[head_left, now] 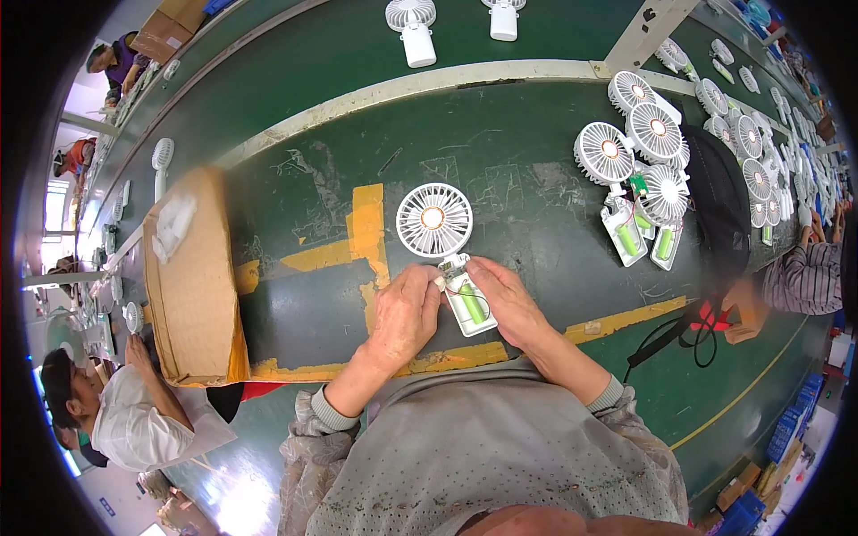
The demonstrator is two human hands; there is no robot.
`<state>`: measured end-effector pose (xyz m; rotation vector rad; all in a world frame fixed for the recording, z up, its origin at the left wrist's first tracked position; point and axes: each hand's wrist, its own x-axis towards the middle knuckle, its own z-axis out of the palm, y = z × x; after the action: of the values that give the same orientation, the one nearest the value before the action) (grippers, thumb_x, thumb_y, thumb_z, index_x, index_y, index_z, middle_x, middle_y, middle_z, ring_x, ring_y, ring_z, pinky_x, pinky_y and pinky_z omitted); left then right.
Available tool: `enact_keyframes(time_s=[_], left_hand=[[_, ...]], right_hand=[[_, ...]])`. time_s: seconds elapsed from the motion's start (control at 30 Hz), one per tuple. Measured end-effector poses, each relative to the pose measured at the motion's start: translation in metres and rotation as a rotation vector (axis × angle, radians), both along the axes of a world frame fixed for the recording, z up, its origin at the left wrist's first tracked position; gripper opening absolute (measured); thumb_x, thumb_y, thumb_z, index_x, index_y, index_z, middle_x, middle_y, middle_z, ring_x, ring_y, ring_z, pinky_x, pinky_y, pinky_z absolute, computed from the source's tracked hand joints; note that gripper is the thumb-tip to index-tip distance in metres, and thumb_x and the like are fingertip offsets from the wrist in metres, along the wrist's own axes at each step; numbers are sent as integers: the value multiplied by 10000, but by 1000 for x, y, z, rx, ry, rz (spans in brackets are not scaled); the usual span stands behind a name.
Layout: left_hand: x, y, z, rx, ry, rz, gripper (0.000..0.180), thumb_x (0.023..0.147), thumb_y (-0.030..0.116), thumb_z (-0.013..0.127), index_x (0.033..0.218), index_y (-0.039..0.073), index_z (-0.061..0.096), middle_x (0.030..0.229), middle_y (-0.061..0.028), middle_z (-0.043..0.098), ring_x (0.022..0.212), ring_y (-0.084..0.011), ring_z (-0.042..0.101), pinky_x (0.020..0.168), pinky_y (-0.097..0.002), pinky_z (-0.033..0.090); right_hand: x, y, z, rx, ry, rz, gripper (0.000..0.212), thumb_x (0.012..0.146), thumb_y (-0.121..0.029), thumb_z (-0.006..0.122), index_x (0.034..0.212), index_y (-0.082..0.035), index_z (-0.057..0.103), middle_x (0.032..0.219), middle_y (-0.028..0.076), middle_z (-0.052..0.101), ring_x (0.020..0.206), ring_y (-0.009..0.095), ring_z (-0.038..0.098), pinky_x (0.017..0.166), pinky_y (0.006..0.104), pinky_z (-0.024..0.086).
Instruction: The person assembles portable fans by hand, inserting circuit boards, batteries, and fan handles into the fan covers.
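Observation:
A small white handheld fan (434, 220) lies on the dark green bench in front of me, its round grille pointing away from me. Its handle is uncovered, and a green battery cell (473, 304) with thin wires shows inside. My left hand (407, 308) is closed at the handle's upper left edge, fingertips pinching a small whitish piece I cannot clearly make out. Along the handle's right side, my right hand (509, 302) grips the casing, thumb near the neck.
Several similar fans (655, 134) are piled at the right, some with open handles, next to a black bag (718, 205). A cardboard box (192, 286) stands at the left. Further fans (416, 36) lie beyond the pale rail (402, 82). A co-worker (134, 411) sits at the far left.

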<state>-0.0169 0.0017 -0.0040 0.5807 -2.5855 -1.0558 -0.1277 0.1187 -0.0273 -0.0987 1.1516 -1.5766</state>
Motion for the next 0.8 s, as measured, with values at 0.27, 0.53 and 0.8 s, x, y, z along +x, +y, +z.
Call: enact_keyframes(time_s=[0.27, 0.53, 0.8], left_hand=[[3, 0, -1, -37, 5, 2, 96, 822, -12, 551, 915, 9, 544, 766, -125, 592, 676, -279, 616, 588, -353, 479], [3, -2, 4, -292, 89, -166, 397, 696, -40, 587, 1090, 6, 574, 869, -112, 586, 724, -269, 605, 610, -357, 508], [0, 1, 9, -413, -26, -254, 406, 682, 25, 582, 1080, -51, 557, 897, -118, 543, 753, -255, 581, 619, -348, 507]], right_hand=[[2, 0, -2, 53, 156, 42, 351, 966, -241, 407, 1156, 31, 520, 959, 52, 600, 847, 86, 542, 753, 230, 452], [-3, 4, 2, -80, 258, 136, 308, 939, -156, 469, 1188, 22, 493, 1007, 25, 576, 878, 72, 519, 778, 237, 446], [1, 4, 0, -64, 297, 151, 332, 903, -65, 515, 1224, -4, 461, 1003, 17, 570, 879, 63, 514, 759, 231, 447]])
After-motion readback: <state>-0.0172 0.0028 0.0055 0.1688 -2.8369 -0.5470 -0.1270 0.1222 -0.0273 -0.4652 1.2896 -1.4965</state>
